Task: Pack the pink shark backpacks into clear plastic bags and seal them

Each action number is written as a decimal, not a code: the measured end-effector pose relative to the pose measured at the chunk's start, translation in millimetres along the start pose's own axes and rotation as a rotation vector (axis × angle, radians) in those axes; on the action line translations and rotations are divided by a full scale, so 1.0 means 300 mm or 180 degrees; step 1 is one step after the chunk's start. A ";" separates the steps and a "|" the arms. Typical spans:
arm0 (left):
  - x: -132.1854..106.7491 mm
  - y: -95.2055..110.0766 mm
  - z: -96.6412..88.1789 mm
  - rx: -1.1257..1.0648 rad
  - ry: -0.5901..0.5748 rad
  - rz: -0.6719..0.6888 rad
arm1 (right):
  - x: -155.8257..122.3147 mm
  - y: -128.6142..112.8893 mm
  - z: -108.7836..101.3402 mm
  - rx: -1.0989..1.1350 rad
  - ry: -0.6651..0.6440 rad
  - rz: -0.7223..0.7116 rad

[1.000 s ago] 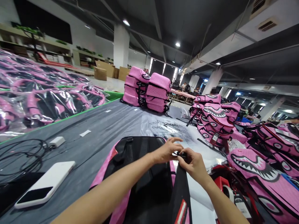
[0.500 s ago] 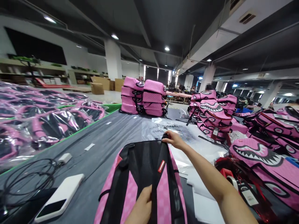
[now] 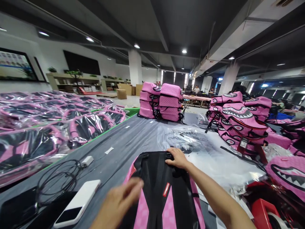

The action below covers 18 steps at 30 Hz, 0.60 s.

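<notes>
One soft, light backpack (image 3: 154, 171), best held at its top edge (image 3: 152, 154), lies under the right hand (image 3: 177, 158), curled there, and the open left hand (image 3: 119, 202).

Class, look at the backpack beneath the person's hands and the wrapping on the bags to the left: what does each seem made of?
The backpack seems synthetic, perhaps coated fabric: its pink checked panels have a soft sheen, its black parts look matte. The wrapping looks like thin clear plastic film, glossy, with creases and bright glare.

Ovhd LEDs (image 3: 184, 51) bright, even; glare on plastic wrap (image 3: 89, 127); fisheye bend at edges; L hand (image 3: 118, 203) blurred.
</notes>
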State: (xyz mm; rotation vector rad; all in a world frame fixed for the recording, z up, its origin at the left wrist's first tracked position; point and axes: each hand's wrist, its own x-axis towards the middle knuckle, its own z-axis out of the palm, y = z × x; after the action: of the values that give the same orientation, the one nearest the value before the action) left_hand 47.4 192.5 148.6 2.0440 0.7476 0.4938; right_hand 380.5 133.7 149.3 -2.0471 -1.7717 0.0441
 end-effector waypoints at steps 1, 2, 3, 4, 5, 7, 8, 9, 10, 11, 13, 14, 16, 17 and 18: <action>0.119 0.002 -0.024 0.0491 0.0592 0.0156 | -0.007 -0.001 0.019 0.0038 0.0159 -0.0099; 0.234 0.002 -0.033 0.0921 0.1034 0.0249 | -0.015 -0.001 0.036 0.0100 0.0324 -0.0177; 0.337 0.000 -0.026 0.1231 0.1190 0.0355 | -0.023 -0.001 0.049 0.0182 0.0470 -0.0232; 0.419 -0.005 -0.004 0.1290 0.1181 0.0416 | -0.032 0.001 0.061 0.0275 0.0606 -0.0266; 0.479 -0.013 0.028 0.1338 0.1136 0.0530 | -0.041 0.005 0.070 0.0361 0.0736 -0.0294; 0.528 -0.036 0.106 0.1296 0.1014 0.0756 | -0.067 0.013 0.085 0.0465 0.0980 -0.0332; 0.523 -0.052 0.141 0.1278 0.1022 0.0881 | -0.085 0.015 0.092 0.0476 0.1082 -0.0344; 0.505 -0.069 0.170 0.1265 0.1094 0.1034 | -0.106 0.014 0.099 0.0461 0.1161 -0.0358; 0.480 -0.089 0.191 0.1264 0.1201 0.1214 | -0.131 0.009 0.105 0.0427 0.1216 -0.0368; 0.451 -0.109 0.204 0.1282 0.1320 0.1420 | -0.159 0.000 0.111 0.0381 0.1233 -0.0378; 0.392 -0.150 0.216 0.1398 0.1509 0.1874 | -0.223 -0.024 0.119 0.0289 0.1148 -0.0379; 0.364 -0.169 0.218 0.1495 0.1556 0.2064 | -0.258 -0.038 0.121 0.0255 0.1048 -0.0377; 0.312 -0.201 0.224 0.1728 0.1549 0.2308 | -0.324 -0.062 0.119 0.0218 0.0806 -0.0361; 0.288 -0.215 0.228 0.1835 0.1523 0.2409 | -0.353 -0.070 0.115 0.0213 0.0689 -0.0347; 0.266 -0.228 0.232 0.1930 0.1464 0.2495 | -0.377 -0.076 0.110 0.0217 0.0582 -0.0329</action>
State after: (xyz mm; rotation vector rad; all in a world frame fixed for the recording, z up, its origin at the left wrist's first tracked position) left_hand 125.8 233.5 58.6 2.8253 0.3267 1.3422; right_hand 328.8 38.0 98.7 -1.8464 -1.7351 -0.1088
